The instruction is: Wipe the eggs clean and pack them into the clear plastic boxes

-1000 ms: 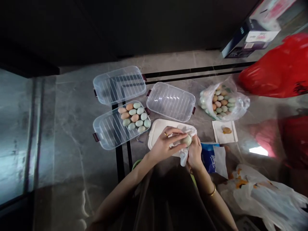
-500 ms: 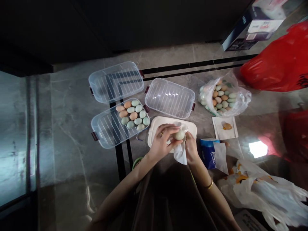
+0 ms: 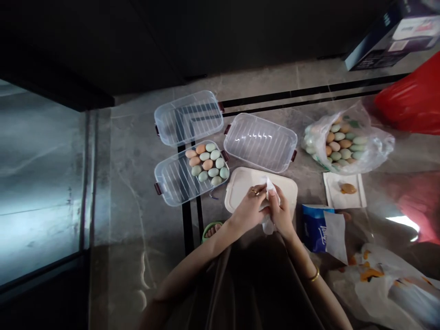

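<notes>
Head view: grey marbled tile floor (image 3: 127, 137) with black stripes running through it, a dark panel (image 3: 247, 36) along the back, and the room's pretty dim apart from a cold shine on the left. The tissue (image 3: 270, 185) is white, crumpled and bunched between the left hand (image 3: 252, 206) and right hand (image 3: 282, 214), over a white lid (image 3: 239, 179). Fingers (image 3: 274, 198) on both are curled in close, gripping it; can't tell if anything's wrapped inside. Nearby, a clear tub (image 3: 169, 185) holds eggs (image 3: 207, 164), some brownish, some pale green.
</notes>
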Tool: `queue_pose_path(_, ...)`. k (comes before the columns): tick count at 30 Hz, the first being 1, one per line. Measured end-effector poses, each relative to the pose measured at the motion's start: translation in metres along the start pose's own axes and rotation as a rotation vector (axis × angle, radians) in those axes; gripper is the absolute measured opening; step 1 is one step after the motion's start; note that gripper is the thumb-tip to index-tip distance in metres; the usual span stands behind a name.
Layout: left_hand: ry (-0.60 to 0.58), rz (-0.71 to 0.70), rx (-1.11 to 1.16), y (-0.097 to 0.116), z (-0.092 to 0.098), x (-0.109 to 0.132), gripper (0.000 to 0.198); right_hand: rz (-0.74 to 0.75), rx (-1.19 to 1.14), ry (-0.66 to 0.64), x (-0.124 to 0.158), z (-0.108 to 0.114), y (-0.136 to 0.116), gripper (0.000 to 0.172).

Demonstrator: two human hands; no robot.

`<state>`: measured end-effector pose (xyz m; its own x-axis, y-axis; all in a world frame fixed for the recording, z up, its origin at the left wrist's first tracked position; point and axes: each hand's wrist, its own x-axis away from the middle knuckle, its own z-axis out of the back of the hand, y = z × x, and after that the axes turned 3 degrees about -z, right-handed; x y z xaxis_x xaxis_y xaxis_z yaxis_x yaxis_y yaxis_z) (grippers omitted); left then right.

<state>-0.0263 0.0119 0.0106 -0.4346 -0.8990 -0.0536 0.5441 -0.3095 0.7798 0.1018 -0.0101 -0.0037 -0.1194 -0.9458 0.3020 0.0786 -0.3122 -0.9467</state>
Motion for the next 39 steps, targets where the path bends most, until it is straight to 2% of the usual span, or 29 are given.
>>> queue_pose_path(2, -0.05, 0.045, 0.076, -0.001, 0.0, -0.002, 0.022, 0.012, 0.042, 0.026, -0.001, 0.0, 0.006, 0.044)
queue_pose_path(4, -0.023, 0.068, 0.111, -0.002, -0.004, -0.001, 0.017, 0.0, 0.053, 0.093, -0.002, 0.0, 0.008, 0.047)
queue_pose_path(7, 0.107, 0.027, 0.103, -0.002, -0.015, 0.003, 0.03, -0.097, 0.02, 0.23, -0.005, 0.0, 0.004, 0.047)
queue_pose_path(10, 0.206, -0.067, 0.119, 0.001, -0.023, 0.008, 0.039, -0.224, -0.128, 0.327, -0.008, 0.0, -0.001, 0.04)
queue_pose_path(13, 0.283, -0.117, 0.167, 0.003, -0.028, 0.012, 0.038, -0.319, -0.394, 0.286, -0.01, -0.002, -0.005, 0.03)
queue_pose_path(18, 0.337, -0.161, 0.231, -0.001, -0.033, 0.011, 0.037, -0.536, -0.709, 0.032, -0.013, -0.003, -0.011, 0.031)
queue_pose_path(21, 0.316, -0.175, 0.088, -0.005, -0.032, 0.008, 0.033, -0.556, -0.762, 0.031, -0.015, -0.001, -0.016, 0.033)
queue_pose_path(24, 0.307, -0.18, -0.056, -0.006, -0.027, 0.008, 0.043, -0.537, -0.766, 0.005, -0.016, 0.002, -0.022, 0.038)
queue_pose_path(27, 0.318, -0.112, 0.042, -0.005, -0.023, 0.011, 0.06, -0.527, -0.718, -0.062, -0.016, 0.005, -0.025, 0.038)
queue_pose_path(29, 0.301, -0.037, 0.19, -0.007, -0.023, 0.012, 0.056, -0.514, -0.683, -0.086, -0.015, 0.006, -0.024, 0.039)
queue_pose_path(32, 0.214, -0.072, 0.305, -0.009, -0.025, 0.011, 0.047, -0.522, -0.682, -0.063, -0.012, 0.003, -0.018, 0.037)
queue_pose_path(36, 0.164, -0.217, 0.297, -0.008, -0.026, 0.007, 0.039, -0.52, -0.712, 0.083, -0.004, -0.005, -0.012, 0.025)
queue_pose_path(39, 0.204, -0.148, 0.386, -0.001, -0.027, 0.009, 0.034, -0.507, -0.642, 0.184, 0.002, -0.008, -0.012, 0.023)
